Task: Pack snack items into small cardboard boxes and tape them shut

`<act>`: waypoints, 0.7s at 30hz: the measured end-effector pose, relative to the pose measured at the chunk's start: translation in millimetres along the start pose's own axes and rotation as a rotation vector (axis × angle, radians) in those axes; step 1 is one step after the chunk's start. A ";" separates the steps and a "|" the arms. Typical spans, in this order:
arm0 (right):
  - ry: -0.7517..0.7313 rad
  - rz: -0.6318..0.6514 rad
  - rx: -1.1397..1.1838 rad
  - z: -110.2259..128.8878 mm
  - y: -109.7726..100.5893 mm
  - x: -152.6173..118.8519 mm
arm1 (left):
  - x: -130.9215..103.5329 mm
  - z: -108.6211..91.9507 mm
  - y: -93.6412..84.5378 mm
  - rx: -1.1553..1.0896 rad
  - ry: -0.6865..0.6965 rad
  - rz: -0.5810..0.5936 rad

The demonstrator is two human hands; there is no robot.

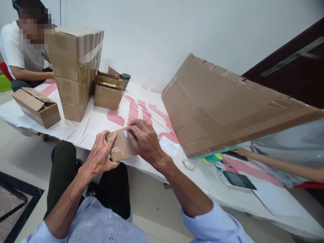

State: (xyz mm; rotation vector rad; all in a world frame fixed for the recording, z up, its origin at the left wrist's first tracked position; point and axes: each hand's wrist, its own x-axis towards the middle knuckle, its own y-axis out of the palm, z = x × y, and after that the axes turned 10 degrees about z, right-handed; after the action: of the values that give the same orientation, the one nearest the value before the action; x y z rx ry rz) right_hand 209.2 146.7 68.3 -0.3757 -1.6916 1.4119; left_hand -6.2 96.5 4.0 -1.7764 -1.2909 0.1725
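A small brown cardboard box (pixel 121 146), with clear tape across its top, is held above my lap at the table's near edge. My left hand (pixel 100 153) grips its left end, thumb on top. Over the right end, my right hand (pixel 144 140) is closed, its bent fingertips at a small white and blue sticker (pixel 126 134) on the box's upper face. Those fingers partly hide the sticker and the right end of the box. Just right of my right hand, a white printed sheet (pixel 169 146) lies on the table.
Stacked taped boxes (pixel 73 74) stand left, beside a lone carton (pixel 37 106) and small open boxes (pixel 110 89). A big cardboard panel (pixel 227 104) rises at right. Beyond it are a person's arm (pixel 278 163) and a white handheld device (pixel 236 180). Another person (pixel 27 60) sits far left.
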 end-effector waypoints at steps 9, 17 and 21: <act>0.014 0.037 -0.038 0.6 -3.6 5.5 | -0.8 -3.1 -1.0 0.032 0.004 -0.002; 0.011 0.046 -0.185 2.1 1.2 6.9 | -1.7 -3.4 2.0 0.033 0.010 -0.012; 0.009 0.051 -0.188 3.0 1.8 7.0 | -1.6 -4.1 2.2 0.043 0.013 -0.008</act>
State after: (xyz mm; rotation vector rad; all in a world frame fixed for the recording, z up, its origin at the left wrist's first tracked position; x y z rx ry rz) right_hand 202.5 150.2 69.7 -0.5323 -1.8244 1.2891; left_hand -3.1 92.7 4.2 -1.7326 -1.2759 0.1822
